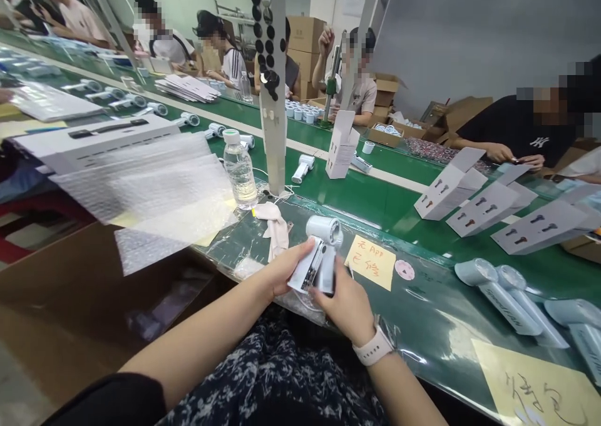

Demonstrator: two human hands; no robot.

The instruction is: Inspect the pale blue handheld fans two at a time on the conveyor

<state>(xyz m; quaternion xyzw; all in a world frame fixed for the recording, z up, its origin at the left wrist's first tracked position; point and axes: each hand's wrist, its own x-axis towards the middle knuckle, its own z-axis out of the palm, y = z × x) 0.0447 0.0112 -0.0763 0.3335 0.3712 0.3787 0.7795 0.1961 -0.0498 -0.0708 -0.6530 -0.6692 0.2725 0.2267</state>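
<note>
Over the near edge of the bench, a light-blue handheld fan (323, 228) is held with its round head up and its handle pointing down toward me. My left hand (290, 268) is closed around the left side of the handle, thumb near the head. Against it lies a second pale-blue handle-shaped piece (325, 269), gripped by my right hand (346, 301). Whether this piece belongs to a second fan I cannot tell. My right fingers are partly hidden behind it. A pale cloth (273, 229) lies just beyond my left hand.
Several fans (509, 301) lie at the right by yellow notes (372, 262). White boxes (451, 185) stand open along the green conveyor (389, 194). A post (273, 132) and a water bottle (240, 172) rise ahead. Bubble-wrap bags (159, 188) overhang a carton (94, 301) at left. Co-workers sit opposite.
</note>
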